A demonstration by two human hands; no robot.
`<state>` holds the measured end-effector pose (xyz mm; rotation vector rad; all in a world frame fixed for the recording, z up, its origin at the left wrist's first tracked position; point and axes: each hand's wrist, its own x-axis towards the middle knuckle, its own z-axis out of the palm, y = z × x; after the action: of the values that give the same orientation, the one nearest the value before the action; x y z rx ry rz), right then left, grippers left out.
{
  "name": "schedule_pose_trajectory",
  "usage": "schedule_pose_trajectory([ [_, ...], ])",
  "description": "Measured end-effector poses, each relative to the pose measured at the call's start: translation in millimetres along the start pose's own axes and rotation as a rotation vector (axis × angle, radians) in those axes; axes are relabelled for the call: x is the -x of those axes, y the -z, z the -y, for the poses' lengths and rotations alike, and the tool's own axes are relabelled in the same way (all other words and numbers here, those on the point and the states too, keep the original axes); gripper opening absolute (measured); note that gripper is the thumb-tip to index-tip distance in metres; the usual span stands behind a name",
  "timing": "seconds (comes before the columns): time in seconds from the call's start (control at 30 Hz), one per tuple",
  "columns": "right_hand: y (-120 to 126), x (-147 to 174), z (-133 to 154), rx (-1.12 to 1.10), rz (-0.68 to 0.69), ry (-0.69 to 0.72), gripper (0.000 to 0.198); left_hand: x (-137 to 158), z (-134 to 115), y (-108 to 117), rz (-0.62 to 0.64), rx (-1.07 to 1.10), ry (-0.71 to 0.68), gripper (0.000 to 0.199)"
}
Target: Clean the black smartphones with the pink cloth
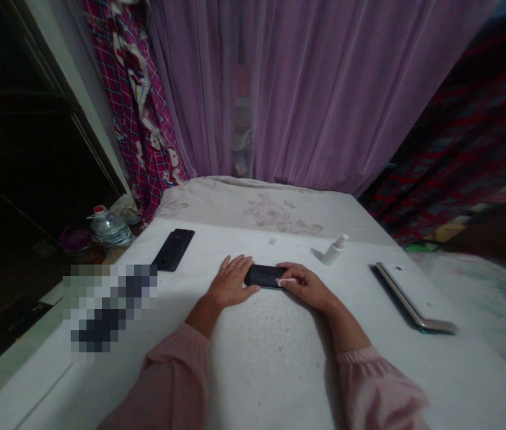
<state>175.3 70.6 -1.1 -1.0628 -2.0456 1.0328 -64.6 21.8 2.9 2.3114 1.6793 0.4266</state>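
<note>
A dark smartphone (263, 276) lies sideways, screen up, on the white cloth between my hands. Around its left end is my left hand (232, 283), with the thumb at the near edge and the fingers stretched toward the far side. My right hand (304, 284) is closed at the other end, pinching a small pink cloth (287, 281) against the screen. Part of the cloth is hidden by my fingers.
A small white spray bottle (334, 251) stands beyond my right hand. Black phones (174, 249) lie at the left, pale phones (411, 295) at the right. A large water bottle (110, 227) stands past the left edge. Purple curtains (315, 89) hang behind. One left patch is pixelated.
</note>
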Motion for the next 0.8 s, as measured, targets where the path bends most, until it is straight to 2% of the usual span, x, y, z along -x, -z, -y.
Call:
schedule_pose_trajectory([
  [0.17, 12, 5, 8, -0.021, 0.136, -0.015, 0.023, 0, 0, 0, 0.008, -0.003, 0.005, 0.063],
  [0.3, 13, 5, 6, -0.055, 0.145, -0.009, 0.026, 0, -1, 1, 0.015, -0.001, 0.009, 0.062],
  [0.6, -6, -3, -7, -0.013, -0.098, -0.03, 0.019, 0, -1, 2, 0.02, -0.002, 0.009, 0.062],
  [0.8, -13, -9, -8, 0.203, -0.22, -0.068, 0.023, 0, -2, 3, 0.024, 0.008, 0.015, 0.062],
])
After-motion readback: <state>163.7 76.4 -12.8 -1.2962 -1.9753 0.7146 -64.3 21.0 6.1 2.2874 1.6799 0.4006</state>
